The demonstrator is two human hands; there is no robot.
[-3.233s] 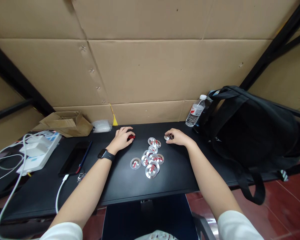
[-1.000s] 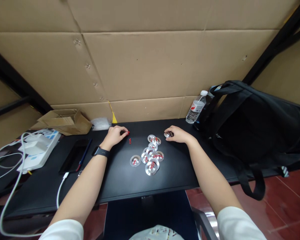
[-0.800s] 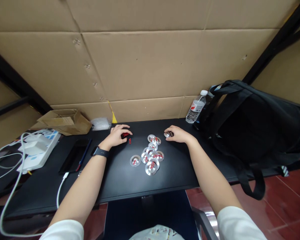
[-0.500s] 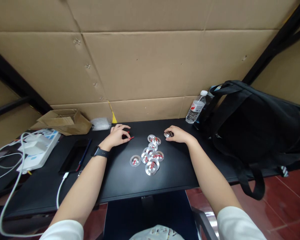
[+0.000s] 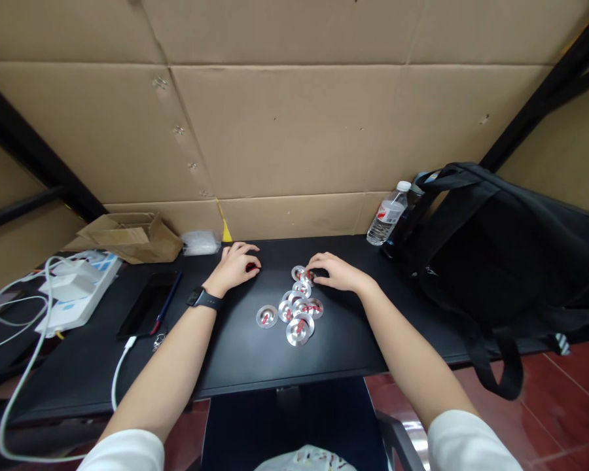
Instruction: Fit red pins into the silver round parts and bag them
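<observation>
left hand (image 5: pixel 235 267): fingers curled round a red piece (image 5: pixel 250 267) | right hand (image 5: pixel 334 272): fingers bent over metal disc (image 5: pixel 307 277), far end of pile (image 5: pixel 299 309) | pinch hidden both sides | step: likely disc pickup; needs rim grip

White sleeves (image 5: pixel 461 441) and a dark-strapped wristwatch (image 5: pixel 209 300)

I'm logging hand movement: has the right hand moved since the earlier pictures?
Yes: the right hand has moved left, away from the water bottle, to the far end of the metal discs.
</observation>
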